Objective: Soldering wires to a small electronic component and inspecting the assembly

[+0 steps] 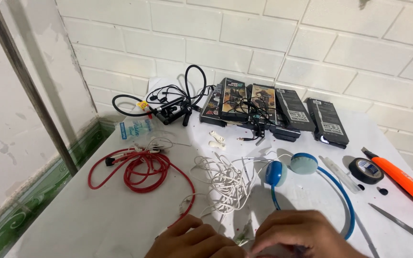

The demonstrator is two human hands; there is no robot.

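- Left hand (192, 239) & right hand (302, 234) close together at near table edge, fingertips pinched on sth small btw them; can't tell what.
- White cable tangle (223, 184) just beyond fingers; blue headphones (292, 169) past right hand.
- Judgement: keep wrists down, pull slack gently.
- Dark upright boxes (283, 112) in a row far back by wall; clear bag w/ blue label (135, 129) far left.

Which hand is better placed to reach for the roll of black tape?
Right, probably. The right hand lies on the same side of the table as the black tape roll, past the blue headphones. The left hand sits nearer the red cable.
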